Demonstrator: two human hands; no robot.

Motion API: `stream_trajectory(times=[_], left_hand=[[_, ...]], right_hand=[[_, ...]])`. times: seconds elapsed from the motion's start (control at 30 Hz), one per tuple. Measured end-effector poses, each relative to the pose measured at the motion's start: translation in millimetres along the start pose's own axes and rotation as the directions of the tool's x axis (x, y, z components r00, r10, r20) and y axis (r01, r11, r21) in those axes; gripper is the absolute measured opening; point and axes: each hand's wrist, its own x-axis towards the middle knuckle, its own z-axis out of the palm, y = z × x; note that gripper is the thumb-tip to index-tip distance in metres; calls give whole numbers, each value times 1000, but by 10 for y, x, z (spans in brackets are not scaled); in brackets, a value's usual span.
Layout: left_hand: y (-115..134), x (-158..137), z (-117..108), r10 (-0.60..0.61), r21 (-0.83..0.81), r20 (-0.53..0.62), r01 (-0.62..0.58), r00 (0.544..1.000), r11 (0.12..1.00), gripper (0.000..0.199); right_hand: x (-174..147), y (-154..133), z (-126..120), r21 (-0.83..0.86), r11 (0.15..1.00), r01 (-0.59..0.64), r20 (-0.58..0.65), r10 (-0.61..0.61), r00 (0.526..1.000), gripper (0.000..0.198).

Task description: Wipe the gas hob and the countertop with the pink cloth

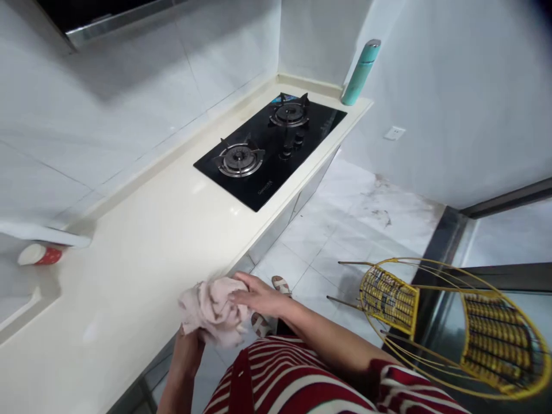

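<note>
A crumpled pale pink cloth [215,307] is bunched between my two hands, just over the front edge of the cream countertop [172,230]. From below and to the left, my left hand [188,348] grips it, with most of the fingers hidden under the folds. On the right side my right hand [256,296] has its fingers curled onto the cloth. Farther along the counter lies a black gas stove [271,152] with two burners and two knobs.
A teal bottle [361,72] stands at the counter's far right end. To the left, a red and white cup [41,255] is by the sink ledge. A yellow woven chair [414,299] stands on the tiled floor to my right. A range hood [116,23] hangs above.
</note>
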Motion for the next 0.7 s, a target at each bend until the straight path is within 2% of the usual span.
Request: stream_trajectory(times=[0.1,0.2,0.3,0.4,0.47,0.57,0.63,0.7], left_hand=[[63,-160,-220,-19,-160,41,25,999,987,60],[140,-228,-464,26,-207,-28,-31,999,978,60],[263,-208,-861,116,-85,-194,-135,974,987,64],[455,-100,-1349,234,172,-322,-186,917,967,63],[576,32,-1596,319,427,-266,-185,910,885,56],[607,277,-1713,431,748,-116,-207,895,631,58],[479,398,-1663,519,844,-119,-189,847,501,66],[264,435,-1601,589,877,-124,-189,799,441,69]], right_hand=[[8,398,24,-188,977,-103,-54,95,994,42],[93,762,222,-252,949,-189,-70,177,982,38],[209,948,428,-331,933,-144,-29,142,989,31],[288,1026,478,-361,922,-140,-3,148,989,31],[297,1095,426,-393,906,-156,-25,159,987,29],[236,1262,291,-437,881,-183,-84,162,983,28],[146,1390,186,-453,870,-196,-120,158,980,27],[22,1515,68,-468,858,-211,-159,153,975,26]])
